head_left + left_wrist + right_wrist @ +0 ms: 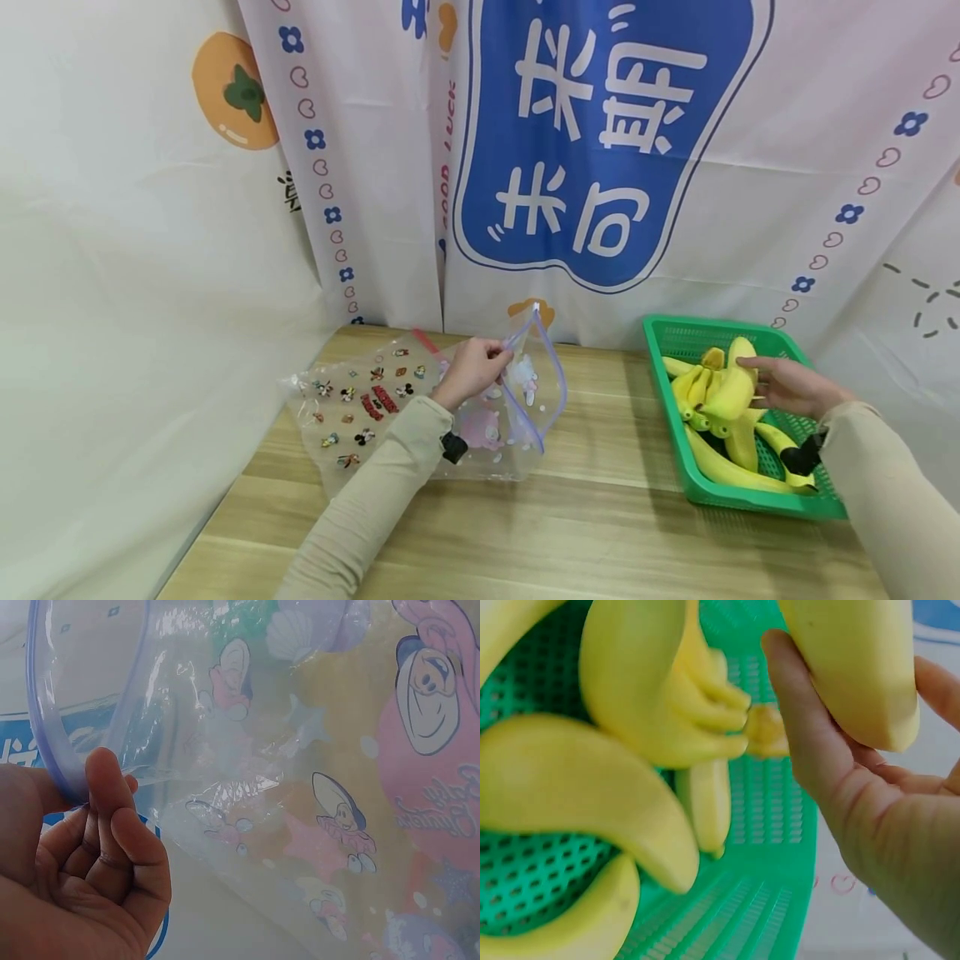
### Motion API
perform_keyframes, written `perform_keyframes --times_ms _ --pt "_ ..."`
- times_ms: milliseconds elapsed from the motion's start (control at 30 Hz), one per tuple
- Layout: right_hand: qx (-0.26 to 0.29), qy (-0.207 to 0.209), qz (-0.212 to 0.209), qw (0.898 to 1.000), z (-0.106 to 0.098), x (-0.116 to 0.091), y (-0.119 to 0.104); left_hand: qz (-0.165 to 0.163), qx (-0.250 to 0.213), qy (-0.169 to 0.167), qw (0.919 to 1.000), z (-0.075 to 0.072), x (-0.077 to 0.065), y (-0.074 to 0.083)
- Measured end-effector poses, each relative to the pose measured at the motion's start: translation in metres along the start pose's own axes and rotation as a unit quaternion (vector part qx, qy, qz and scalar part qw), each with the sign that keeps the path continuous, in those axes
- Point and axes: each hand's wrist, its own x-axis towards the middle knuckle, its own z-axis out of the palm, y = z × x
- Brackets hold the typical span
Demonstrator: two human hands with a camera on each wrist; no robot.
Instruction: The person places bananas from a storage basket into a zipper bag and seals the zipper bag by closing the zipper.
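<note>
My left hand (474, 371) pinches the lilac zip edge of a clear plastic zip bag (480, 429) printed with pink cartoon figures. The bag's mouth gapes toward the right. Thumb and fingertips meet on that lilac rim (58, 776) in the left wrist view. At the right, my right hand (795, 385) grips a thick yellow banana (855, 667), raised over a green basket (757, 503). In the basket lie several more bananas (723, 468) and a bunch of small bananas (697, 390) with round eyes at the tips.
Another clear bag (378, 404) with small cartoon prints and a red strip lies flat on the wooden table (600, 508), to the left. Behind the table hangs a white printed cloth (382, 208) with a large blue patch.
</note>
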Motion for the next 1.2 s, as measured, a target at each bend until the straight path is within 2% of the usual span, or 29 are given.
perform_keyframes --times_ms 167,300,767,900,1200 --pt "0.028 -0.019 -0.042 0.999 0.014 0.001 -0.011 0.006 -0.002 0.002 1.0 0.001 0.002 -0.001" --pt "0.038 -0.026 -0.053 0.998 0.026 0.003 -0.018 0.009 0.002 0.004 1.0 0.001 0.003 -0.002" --pt "0.039 -0.022 -0.097 0.994 0.08 0.017 -0.041 -0.002 -0.004 0.001 1.0 0.001 0.002 0.0" --pt "0.051 -0.016 -0.102 0.993 0.094 0.02 -0.046 -0.002 -0.005 0.005 1.0 0.001 0.002 0.0" --pt "0.038 0.0 -0.115 0.993 0.125 0.027 -0.053 -0.004 -0.011 0.007 0.9999 0.003 0.003 -0.002"
